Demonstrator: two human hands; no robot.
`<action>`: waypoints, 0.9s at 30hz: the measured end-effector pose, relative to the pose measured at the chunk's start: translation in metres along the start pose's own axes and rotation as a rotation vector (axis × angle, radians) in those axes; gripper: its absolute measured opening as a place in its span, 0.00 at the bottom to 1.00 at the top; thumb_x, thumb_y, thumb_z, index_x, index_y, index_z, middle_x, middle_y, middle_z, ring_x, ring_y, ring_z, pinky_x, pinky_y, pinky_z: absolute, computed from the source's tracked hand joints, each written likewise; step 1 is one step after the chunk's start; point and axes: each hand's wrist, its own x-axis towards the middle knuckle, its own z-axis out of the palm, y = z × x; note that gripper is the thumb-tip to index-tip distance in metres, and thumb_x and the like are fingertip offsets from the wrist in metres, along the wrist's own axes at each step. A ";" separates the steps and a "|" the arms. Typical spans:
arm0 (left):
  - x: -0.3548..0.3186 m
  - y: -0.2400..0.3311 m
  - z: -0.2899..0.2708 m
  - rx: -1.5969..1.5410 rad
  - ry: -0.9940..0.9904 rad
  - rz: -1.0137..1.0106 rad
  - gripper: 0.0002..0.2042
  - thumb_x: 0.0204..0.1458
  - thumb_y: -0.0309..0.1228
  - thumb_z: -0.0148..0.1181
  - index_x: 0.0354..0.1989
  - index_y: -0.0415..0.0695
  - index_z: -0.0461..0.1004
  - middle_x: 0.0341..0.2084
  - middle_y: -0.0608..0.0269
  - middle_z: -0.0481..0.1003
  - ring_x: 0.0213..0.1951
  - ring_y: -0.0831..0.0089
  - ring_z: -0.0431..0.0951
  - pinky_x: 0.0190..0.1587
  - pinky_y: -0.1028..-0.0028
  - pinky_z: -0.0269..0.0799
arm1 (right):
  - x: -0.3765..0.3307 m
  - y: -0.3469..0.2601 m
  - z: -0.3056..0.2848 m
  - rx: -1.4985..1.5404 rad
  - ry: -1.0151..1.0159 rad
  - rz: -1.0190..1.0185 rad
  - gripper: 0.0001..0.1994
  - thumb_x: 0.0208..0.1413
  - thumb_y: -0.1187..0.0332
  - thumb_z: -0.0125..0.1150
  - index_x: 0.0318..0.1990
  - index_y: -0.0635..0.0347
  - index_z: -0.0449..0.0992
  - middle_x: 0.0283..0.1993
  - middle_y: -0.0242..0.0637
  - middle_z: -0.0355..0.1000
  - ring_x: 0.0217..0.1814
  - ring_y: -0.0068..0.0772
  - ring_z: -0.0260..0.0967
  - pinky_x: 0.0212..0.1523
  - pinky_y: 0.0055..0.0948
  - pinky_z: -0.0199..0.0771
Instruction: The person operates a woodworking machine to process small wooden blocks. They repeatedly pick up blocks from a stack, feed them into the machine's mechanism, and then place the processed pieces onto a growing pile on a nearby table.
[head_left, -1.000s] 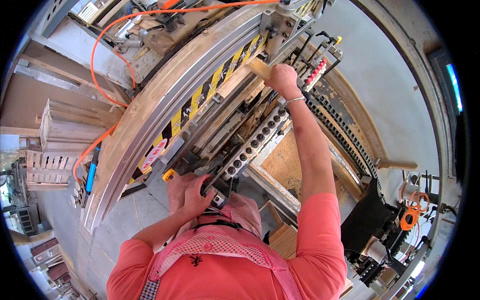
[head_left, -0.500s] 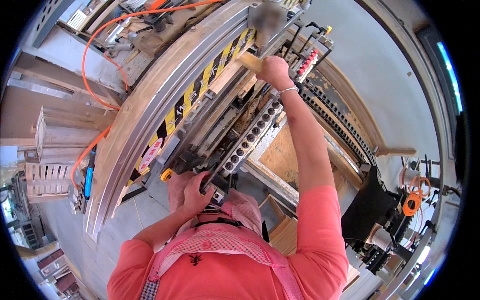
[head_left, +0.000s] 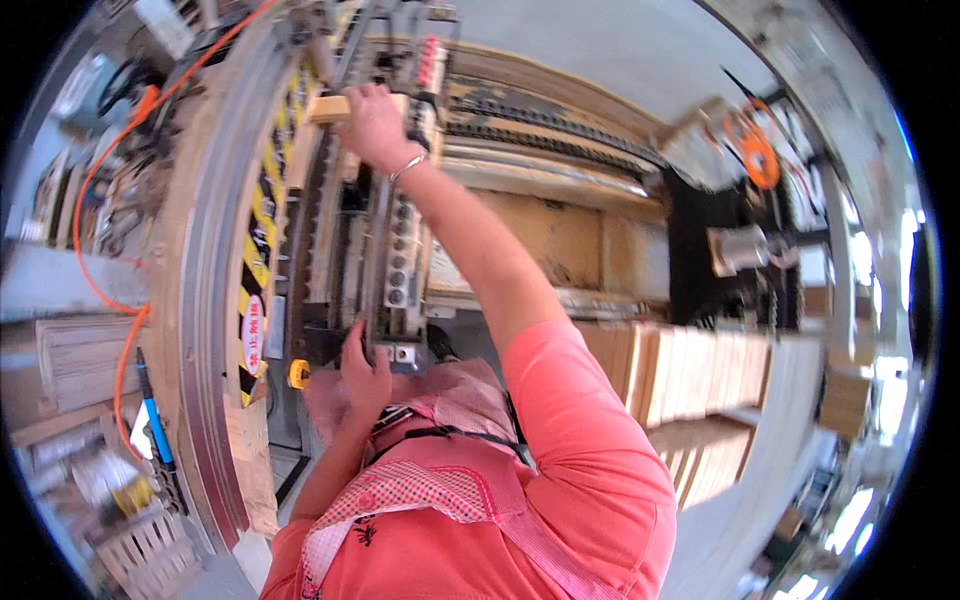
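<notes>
My right hand [head_left: 376,128] reaches out over the machine, its fingers closed around a pale wooden block [head_left: 328,109]. The block's left end sticks out close to the yellow-and-black striped guard strip [head_left: 262,215]. Close to my body, my left hand [head_left: 364,378] is at the near end of the machine. Its thumb and fingers close around something dark and narrow that I cannot make out, beside a metal block [head_left: 404,354]. Between my hands runs a metal bar with a row of round dark knobs [head_left: 398,262].
A long metal rail [head_left: 205,290] runs along the left, with an orange hose [head_left: 82,235] and a blue air gun [head_left: 152,415] beyond. On the right are a wooden panel [head_left: 540,240], dark chains [head_left: 560,130] and stacked boards [head_left: 690,365]. A yellow tape measure [head_left: 299,373] lies near my left hand.
The whole view has swung to the right, bringing the stacked boards into fuller sight. My right hand keeps the wooden block, and my left hand stays at the machine's near end.
</notes>
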 end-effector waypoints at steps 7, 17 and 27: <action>0.003 -0.010 0.006 -0.039 -0.015 0.129 0.25 0.47 0.18 0.48 0.57 0.37 0.58 0.53 0.45 0.63 0.56 0.51 0.62 0.59 0.64 0.54 | -0.214 -0.075 -0.177 0.222 0.126 0.308 0.15 0.40 0.74 0.65 0.39 0.62 0.73 0.28 0.39 0.68 0.28 0.37 0.69 0.29 0.31 0.69; 0.007 -0.019 0.008 -0.055 -0.049 0.167 0.26 0.48 0.19 0.46 0.59 0.38 0.56 0.56 0.44 0.61 0.58 0.52 0.60 0.60 0.65 0.52 | -0.519 -0.090 -0.393 -0.636 0.270 1.000 0.05 0.43 0.72 0.61 0.30 0.57 0.75 0.26 0.39 0.71 0.26 0.38 0.71 0.27 0.34 0.71; 0.011 -0.022 0.009 -0.052 -0.065 0.096 0.25 0.49 0.19 0.45 0.60 0.41 0.56 0.55 0.47 0.63 0.56 0.53 0.63 0.58 0.66 0.55 | -0.623 -0.069 -0.501 -1.001 -0.096 1.582 0.14 0.41 0.72 0.59 0.39 0.62 0.70 0.42 0.46 0.66 0.45 0.48 0.68 0.43 0.41 0.72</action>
